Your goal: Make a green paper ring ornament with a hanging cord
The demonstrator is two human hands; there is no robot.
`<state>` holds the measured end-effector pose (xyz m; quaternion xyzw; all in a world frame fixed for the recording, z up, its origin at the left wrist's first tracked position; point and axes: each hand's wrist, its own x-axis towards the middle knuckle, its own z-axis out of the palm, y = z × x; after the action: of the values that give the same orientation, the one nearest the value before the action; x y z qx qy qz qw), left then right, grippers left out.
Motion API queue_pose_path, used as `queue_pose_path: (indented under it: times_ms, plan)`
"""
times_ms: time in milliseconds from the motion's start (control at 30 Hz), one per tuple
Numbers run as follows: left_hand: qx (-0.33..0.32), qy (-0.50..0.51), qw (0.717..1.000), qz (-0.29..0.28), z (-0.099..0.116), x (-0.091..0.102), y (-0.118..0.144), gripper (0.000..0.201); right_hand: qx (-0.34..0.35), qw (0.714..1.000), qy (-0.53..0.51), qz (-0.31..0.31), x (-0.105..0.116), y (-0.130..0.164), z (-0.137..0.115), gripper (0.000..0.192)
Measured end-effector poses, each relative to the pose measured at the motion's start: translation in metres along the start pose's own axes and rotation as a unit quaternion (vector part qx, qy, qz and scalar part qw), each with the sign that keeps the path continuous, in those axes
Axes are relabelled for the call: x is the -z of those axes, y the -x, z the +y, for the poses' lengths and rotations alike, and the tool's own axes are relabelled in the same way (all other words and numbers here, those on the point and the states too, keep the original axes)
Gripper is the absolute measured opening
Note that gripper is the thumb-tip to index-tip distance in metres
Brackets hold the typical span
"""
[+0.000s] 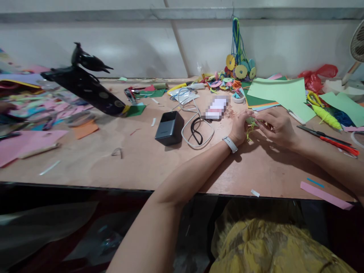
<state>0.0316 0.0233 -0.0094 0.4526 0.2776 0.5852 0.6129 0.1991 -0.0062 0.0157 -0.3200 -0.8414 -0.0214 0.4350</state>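
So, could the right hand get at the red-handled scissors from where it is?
Probably yes. The red-handled scissors lie on bare tabletop just right of the right hand, with nothing between. But its fingers and the left hand are both pinching a small green piece, which must be released first.

A pale wall [136, 49] fills the upper half of the frame, crossed by a grey horizontal rail [85, 16] near the top and a slanting strut [178, 41] at centre. Below it runs a brown wooden table [136, 159]. A white fan [357, 47] stands at the upper right edge.
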Motion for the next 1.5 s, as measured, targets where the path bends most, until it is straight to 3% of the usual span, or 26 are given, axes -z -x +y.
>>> queue_pose_path:
  times_ms: [567,800,1033,1133,1300,1500]
  plan:
    - [-0.004,-0.016,1.0,0.012,0.001,-0.001,0.0,0.039,-0.014,1.0,-0.014,-0.023,0.003,-0.002,-0.002,0.019]
    - [-0.003,-0.033,0.999,0.003,0.002,-0.001,0.001,0.03,-0.006,1.0,-0.012,-0.015,0.002,-0.001,-0.001,0.018]
    - [0.001,-0.043,0.999,-0.017,0.008,-0.005,0.007,0.039,-0.011,0.997,-0.06,-0.038,0.004,-0.007,0.004,0.019]
    - [0.029,-0.042,0.999,-0.01,0.009,-0.008,0.008,0.042,-0.053,0.993,-0.097,-0.037,0.005,-0.012,0.008,0.021]
    - [0.046,-0.035,0.998,0.033,0.004,-0.013,0.006,0.046,-0.189,0.972,-0.141,-0.008,0.003,-0.015,0.013,0.036]
    - [-0.03,-0.086,0.995,0.035,0.002,-0.012,0.003,0.032,-0.26,0.942,-0.213,-0.022,-0.001,-0.012,0.011,0.051]
